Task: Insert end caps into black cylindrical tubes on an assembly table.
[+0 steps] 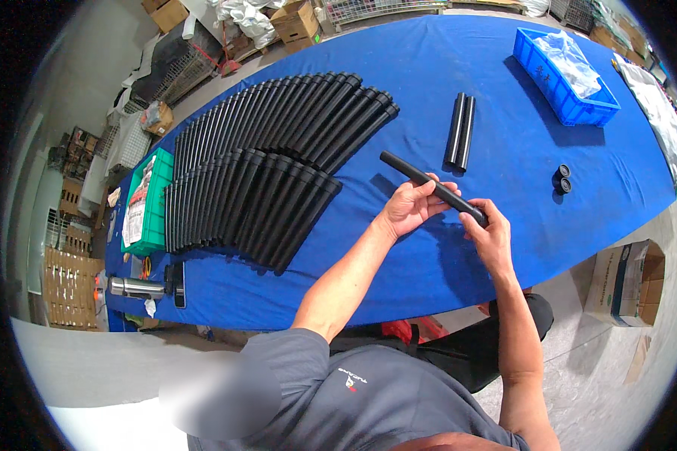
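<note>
Both my hands hold one black tube (408,167) above the blue-covered table, slanting from upper left to lower right. My left hand (411,207) is closed around its middle, thumb on top. At the tube's near right end, my right hand (491,234) grips with thumb and fingers; that end is partly hidden by the fingers. Just beyond lie two loose black tubes (459,134) side by side. To the right stand two small round black caps (563,179). Many more black tubes with wider end caps (278,113) are laid out in two rows on the left.
A blue plastic crate (529,71) with clear bags stands at the far right. At the left end are a green crate (162,199), a steel flask (136,287) and a phone (179,286). An open cardboard box (613,286) sits on the floor at right.
</note>
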Demonstrator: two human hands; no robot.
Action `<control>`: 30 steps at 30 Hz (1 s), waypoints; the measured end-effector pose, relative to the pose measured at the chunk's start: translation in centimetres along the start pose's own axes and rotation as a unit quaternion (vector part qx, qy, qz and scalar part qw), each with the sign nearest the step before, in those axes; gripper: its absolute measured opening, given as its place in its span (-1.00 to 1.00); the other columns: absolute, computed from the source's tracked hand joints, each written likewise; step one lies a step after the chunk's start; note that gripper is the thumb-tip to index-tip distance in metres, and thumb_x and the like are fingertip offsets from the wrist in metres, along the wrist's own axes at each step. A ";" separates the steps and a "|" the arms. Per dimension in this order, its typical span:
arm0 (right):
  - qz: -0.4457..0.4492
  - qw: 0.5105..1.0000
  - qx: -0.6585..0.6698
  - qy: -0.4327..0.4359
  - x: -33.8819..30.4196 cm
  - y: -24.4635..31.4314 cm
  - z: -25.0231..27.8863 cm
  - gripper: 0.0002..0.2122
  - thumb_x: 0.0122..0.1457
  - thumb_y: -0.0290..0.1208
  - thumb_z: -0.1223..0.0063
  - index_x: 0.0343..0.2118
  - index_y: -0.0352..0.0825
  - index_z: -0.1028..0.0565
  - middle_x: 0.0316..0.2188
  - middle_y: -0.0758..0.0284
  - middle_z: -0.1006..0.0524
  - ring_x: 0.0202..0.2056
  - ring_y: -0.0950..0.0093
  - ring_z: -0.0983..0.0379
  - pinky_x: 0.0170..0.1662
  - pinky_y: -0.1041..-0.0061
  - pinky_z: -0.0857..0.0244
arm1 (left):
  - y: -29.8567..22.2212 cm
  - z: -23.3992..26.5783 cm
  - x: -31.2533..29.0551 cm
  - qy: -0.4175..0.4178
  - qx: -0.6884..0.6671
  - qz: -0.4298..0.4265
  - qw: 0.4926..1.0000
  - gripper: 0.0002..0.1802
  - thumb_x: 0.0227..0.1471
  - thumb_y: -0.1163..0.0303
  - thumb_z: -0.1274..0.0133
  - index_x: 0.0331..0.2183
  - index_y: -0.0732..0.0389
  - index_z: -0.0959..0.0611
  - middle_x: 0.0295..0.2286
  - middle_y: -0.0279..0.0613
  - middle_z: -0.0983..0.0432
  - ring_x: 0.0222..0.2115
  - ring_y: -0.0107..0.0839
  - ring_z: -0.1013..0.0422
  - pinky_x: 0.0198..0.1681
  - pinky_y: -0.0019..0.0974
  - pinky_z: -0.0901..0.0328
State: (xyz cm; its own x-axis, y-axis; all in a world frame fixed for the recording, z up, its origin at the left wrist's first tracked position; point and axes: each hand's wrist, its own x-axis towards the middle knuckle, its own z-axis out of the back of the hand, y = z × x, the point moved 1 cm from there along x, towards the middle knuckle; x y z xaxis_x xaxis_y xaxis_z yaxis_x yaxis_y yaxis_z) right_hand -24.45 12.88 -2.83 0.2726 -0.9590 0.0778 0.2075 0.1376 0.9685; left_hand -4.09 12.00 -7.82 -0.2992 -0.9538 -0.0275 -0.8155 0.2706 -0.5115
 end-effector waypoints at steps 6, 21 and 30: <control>-0.092 0.995 0.047 0.007 0.1 1.3 0.1 -0.76 0.12 -0.36 -0.20 -0.25 -0.44 -0.51 -0.55 0.35 -0.49 -0.57 0.64 -0.41 -0.52 0.58 -0.27 | -0.1 0.2 0.0 -0.004 0.011 0.004 1.000 -0.77 0.13 0.35 -0.10 -0.15 0.16 -0.58 -0.06 0.08 -0.49 0.05 -0.02 -0.38 0.14 0.01 -0.30; 0.016 0.999 -0.048 0.005 0.0 0.2 0.4 -0.74 0.11 -0.41 -0.21 -0.18 -0.42 -0.51 -0.55 0.38 -0.50 -0.53 0.63 -0.45 -0.49 0.58 -0.35 | 0.1 0.2 0.0 -0.006 0.001 0.000 1.000 -0.79 0.12 0.38 -0.11 -0.16 0.14 -0.59 -0.06 0.06 -0.50 0.06 -0.02 -0.36 0.14 0.06 -0.29; -0.022 0.999 -0.020 0.027 0.2 -0.2 0.5 -0.72 0.11 -0.37 -0.21 -0.18 -0.44 -0.50 -0.52 0.35 -0.52 -0.54 0.62 -0.44 -0.49 0.57 -0.31 | 0.0 0.0 0.0 0.015 0.006 0.000 1.000 -0.77 0.12 0.36 -0.12 -0.15 0.15 -0.60 -0.04 0.05 -0.49 0.06 -0.02 -0.36 0.13 0.07 -0.30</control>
State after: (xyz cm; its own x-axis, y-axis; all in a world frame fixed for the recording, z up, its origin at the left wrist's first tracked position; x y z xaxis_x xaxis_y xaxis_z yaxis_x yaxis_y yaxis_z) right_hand -24.88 12.54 -2.91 0.3116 -0.9500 0.0209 0.2581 0.1058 0.9603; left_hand -4.07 12.02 -7.84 -0.3139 -0.9494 -0.0013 -0.8094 0.2683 -0.5224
